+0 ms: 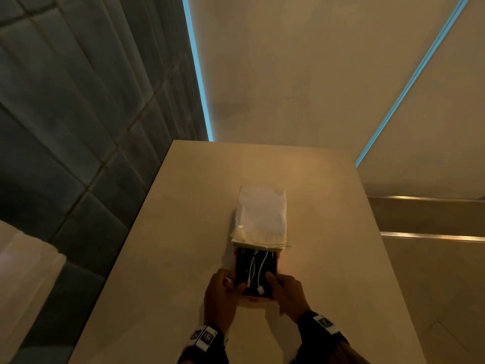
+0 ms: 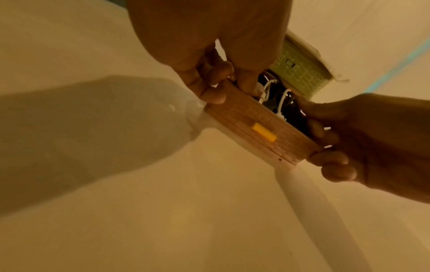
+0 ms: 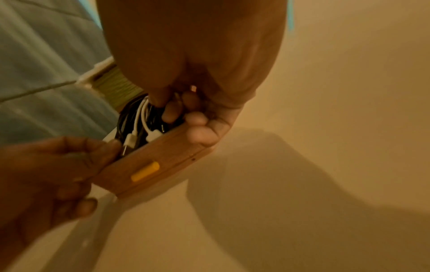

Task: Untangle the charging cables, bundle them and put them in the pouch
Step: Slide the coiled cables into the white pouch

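Note:
The pouch (image 1: 256, 298) lies open on the table, its white lid flap (image 1: 261, 214) thrown back away from me. Black and white charging cables (image 1: 256, 269) lie coiled inside it, with white plugs at the near end. My left hand (image 1: 232, 285) grips the near left corner and my right hand (image 1: 271, 283) grips the near right corner. In the left wrist view, fingers curl round the tan end wall (image 2: 244, 125), which carries a yellow tab (image 2: 264, 132). In the right wrist view my right thumb sits over the cables (image 3: 139, 117) and the fingers clasp the wall (image 3: 163, 165).
The beige table (image 1: 183, 232) stands against a beige wall, and its left edge runs beside dark padded panels (image 1: 78, 127). A green textured end of the pouch (image 2: 300, 73) shows at its far side. Something white (image 1: 23, 271) stands at the lower left.

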`<state>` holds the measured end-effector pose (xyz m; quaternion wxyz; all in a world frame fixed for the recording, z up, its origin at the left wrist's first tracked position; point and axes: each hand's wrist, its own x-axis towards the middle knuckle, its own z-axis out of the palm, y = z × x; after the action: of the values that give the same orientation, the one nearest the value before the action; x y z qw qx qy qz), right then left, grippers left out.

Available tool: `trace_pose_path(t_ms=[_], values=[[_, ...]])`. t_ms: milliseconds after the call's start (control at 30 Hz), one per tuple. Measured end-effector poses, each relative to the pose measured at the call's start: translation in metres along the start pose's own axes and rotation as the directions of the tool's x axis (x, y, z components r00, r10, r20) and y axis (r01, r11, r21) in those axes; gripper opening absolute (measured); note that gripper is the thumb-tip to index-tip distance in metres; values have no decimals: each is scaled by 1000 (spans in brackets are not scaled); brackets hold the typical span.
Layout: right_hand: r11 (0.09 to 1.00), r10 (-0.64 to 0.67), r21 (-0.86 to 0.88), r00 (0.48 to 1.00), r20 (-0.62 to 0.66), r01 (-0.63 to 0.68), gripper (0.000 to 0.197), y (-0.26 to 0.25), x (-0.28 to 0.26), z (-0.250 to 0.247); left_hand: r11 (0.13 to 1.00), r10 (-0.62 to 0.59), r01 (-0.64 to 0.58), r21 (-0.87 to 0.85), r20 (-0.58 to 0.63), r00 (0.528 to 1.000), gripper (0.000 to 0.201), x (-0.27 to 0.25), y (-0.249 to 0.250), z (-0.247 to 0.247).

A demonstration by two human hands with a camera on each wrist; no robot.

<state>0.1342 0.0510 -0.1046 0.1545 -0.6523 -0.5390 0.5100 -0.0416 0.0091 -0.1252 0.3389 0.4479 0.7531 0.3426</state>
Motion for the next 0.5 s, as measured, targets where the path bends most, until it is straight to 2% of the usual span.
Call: trace_pose_path(t_ms=[100,233,500], values=[[991,89,102,995,-48,-83,45,-1,1,0,997,-52,52,-64,11,999,31,-3,-1,3],[972,177,170,982,-66,-163,42,-8,6,-3,992,-103,105,-62,45,994,36,2,2,5],[953,253,199,962,-104,-229,43,-24,39,-18,985,-153,156,-68,47,987,35,33,31,10]])
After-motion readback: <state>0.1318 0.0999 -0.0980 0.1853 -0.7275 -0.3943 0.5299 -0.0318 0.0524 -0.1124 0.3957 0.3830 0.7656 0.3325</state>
